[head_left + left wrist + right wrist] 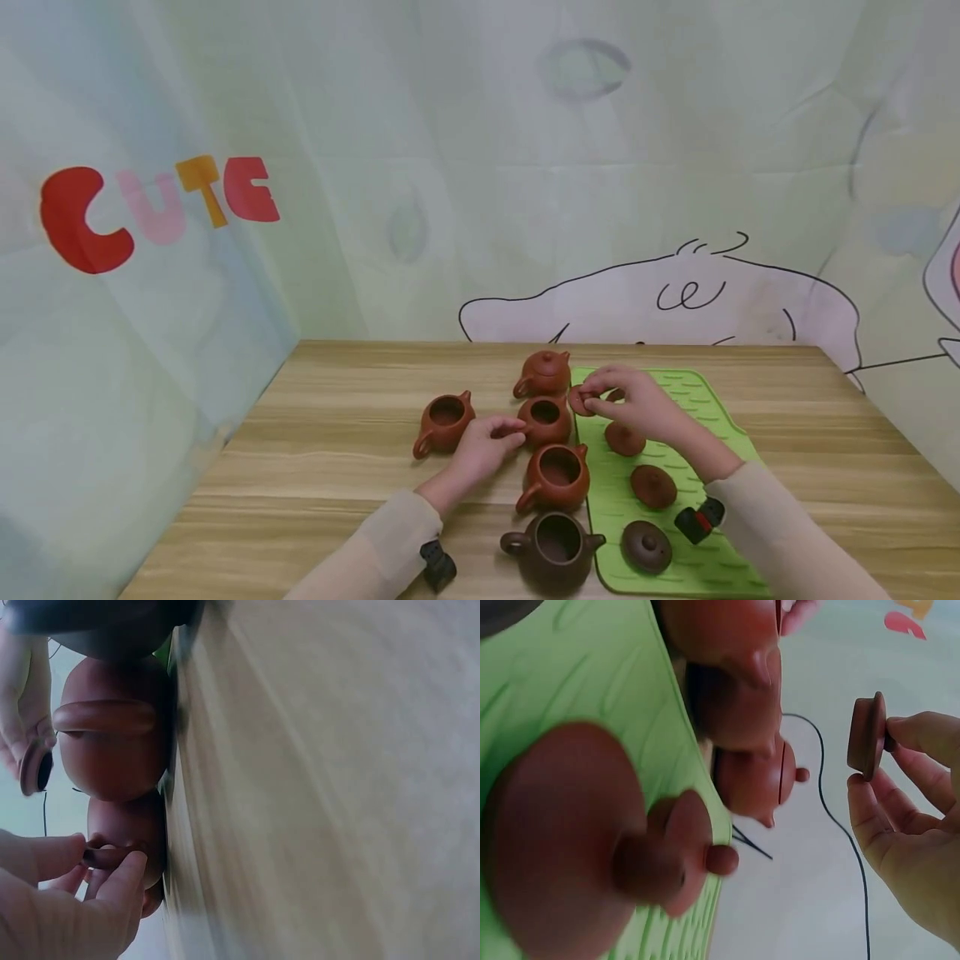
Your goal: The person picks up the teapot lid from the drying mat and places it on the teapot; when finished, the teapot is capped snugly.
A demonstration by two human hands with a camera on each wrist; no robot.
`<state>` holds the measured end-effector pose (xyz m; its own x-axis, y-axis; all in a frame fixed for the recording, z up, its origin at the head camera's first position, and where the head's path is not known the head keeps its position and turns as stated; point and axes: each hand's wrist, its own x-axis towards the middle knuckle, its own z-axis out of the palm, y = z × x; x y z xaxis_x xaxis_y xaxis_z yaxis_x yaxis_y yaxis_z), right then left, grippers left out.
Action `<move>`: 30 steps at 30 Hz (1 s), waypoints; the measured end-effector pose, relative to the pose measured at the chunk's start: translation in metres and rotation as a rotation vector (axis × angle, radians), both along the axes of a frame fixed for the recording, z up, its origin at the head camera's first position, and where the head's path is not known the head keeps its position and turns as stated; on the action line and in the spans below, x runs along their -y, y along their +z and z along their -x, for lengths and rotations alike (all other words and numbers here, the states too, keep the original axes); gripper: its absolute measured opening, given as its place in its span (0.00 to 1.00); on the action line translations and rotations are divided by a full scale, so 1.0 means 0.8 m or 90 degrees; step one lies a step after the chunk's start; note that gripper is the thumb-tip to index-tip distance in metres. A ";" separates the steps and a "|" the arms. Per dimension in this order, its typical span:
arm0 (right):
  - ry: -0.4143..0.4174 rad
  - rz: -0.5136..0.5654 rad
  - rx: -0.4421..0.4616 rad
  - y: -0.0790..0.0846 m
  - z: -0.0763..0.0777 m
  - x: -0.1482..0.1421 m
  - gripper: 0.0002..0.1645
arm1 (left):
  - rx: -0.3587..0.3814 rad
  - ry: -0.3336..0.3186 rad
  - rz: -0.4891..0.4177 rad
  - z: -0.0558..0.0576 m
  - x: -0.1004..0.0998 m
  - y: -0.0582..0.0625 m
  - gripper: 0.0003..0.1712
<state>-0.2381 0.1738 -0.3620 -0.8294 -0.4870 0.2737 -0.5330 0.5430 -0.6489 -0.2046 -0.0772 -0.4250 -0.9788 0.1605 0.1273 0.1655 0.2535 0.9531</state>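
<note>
My left hand (483,447) pinches the handle of a small lidless reddish-brown teapot (551,432), which stands second from the back in a row. In the left wrist view its thumb and fingers close on that handle (105,859). To the right, my right hand (636,404) holds a round clay lid (577,402) by its knob, raised beside that teapot. The right wrist view shows this lid (864,736) tilted on edge, its inner rim facing away from the palm. Behind the gripped pot stands a lidded teapot (545,375).
Nearer me are an open reddish teapot (558,492) and a dark brown one (553,575). Another open teapot (448,429) stands left. On the green mat (690,575) lie a dark lid (646,547) and reddish lids (653,487), one partly behind my right hand.
</note>
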 end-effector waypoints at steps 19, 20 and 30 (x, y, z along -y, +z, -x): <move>0.045 -0.025 0.030 -0.006 0.023 0.041 0.09 | 0.050 0.019 0.034 0.005 -0.003 0.001 0.09; 0.046 -0.027 0.030 -0.006 0.024 0.043 0.09 | 0.050 0.018 0.035 0.005 -0.003 0.001 0.10; 0.041 -0.051 0.050 -0.016 0.031 0.054 0.08 | 0.047 0.015 0.024 0.005 -0.003 0.002 0.09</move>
<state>-0.2628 0.1305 -0.3750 -0.8132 -0.5576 0.1665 -0.5172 0.5614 -0.6460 -0.2085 -0.0745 -0.4236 -0.9888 0.1409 0.0486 0.0884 0.2920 0.9523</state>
